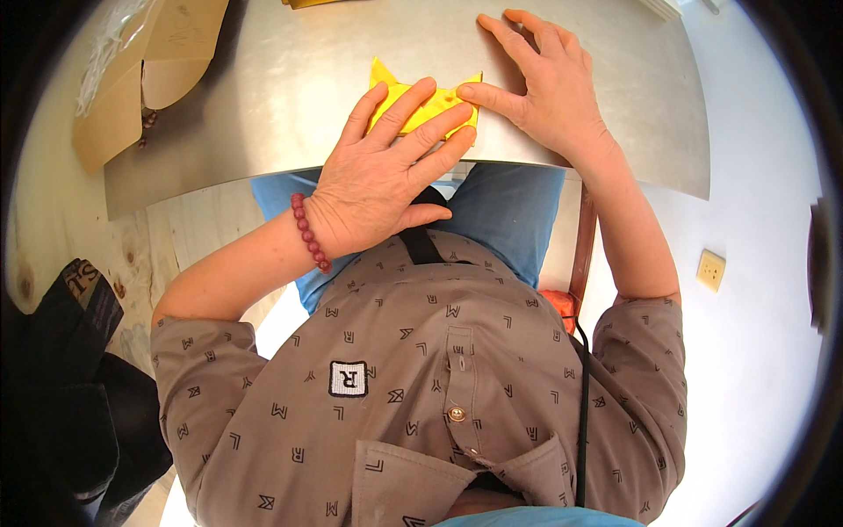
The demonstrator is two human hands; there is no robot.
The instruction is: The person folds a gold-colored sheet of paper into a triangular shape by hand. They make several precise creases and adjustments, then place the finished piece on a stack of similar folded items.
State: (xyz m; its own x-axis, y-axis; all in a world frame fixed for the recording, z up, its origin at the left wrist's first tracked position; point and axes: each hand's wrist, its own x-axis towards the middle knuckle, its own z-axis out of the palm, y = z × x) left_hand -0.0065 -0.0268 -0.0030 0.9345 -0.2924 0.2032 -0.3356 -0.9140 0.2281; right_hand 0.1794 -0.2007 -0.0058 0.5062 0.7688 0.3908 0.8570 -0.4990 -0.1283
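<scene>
A folded piece of shiny yellow paper or foil (421, 118), with a pointed corner rising at each side, lies on the metal tabletop (296, 79) close to its near edge. Across it my left hand (388, 158) is spread flat, fingers apart, with a dark red bead bracelet at the wrist. The thumb of my right hand (546, 85) touches the yellow piece at its upper right part, while the other fingers extend over the tabletop. Neither hand has its fingers closed around anything. My left fingers hide part of the folded piece.
At the upper left an open cardboard box (178, 53) has clear plastic beside it. More yellow material (309, 2) shows at the top edge. Dark clothing (79, 395) hangs at the lower left. A wall socket (711, 270) is on the right, and a black cable (583, 408) runs beside my torso.
</scene>
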